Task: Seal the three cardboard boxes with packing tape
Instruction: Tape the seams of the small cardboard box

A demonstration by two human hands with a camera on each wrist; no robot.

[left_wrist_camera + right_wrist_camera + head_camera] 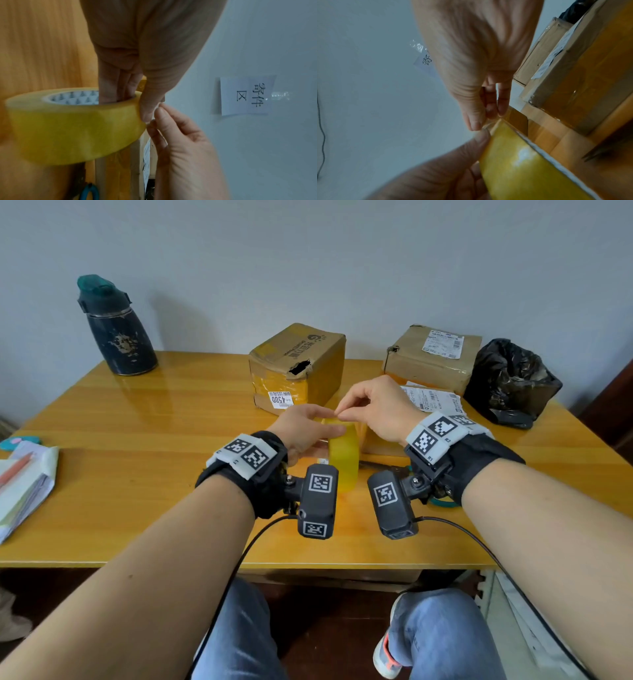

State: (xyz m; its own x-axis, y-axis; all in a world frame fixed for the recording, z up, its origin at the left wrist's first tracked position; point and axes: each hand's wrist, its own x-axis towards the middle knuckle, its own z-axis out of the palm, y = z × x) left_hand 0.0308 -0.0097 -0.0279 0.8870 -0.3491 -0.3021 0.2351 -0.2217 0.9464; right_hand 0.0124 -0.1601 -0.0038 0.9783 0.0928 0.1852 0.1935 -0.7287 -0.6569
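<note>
A yellow roll of packing tape (343, 460) (73, 125) (520, 161) stands on edge above the table, between my wrists. My left hand (305, 428) (135, 93) grips it, fingers inside the core and thumb on the outer face. My right hand (370, 409) (485, 117) pinches the tape's loose end at the top of the roll, fingertips meeting the left thumb. One cardboard box (298, 364) stands at the middle back, a second box (430, 356) at the back right. A third, flatter box (433, 402) (573, 102) lies right of my right hand, mostly hidden.
A dark water bottle (114, 328) stands at the back left of the wooden table (137, 474). Papers with a pencil (24, 487) lie on the left edge. A black plastic bag (510, 381) sits at the far right. Blue-handled scissors (442, 503) lie under my right wrist.
</note>
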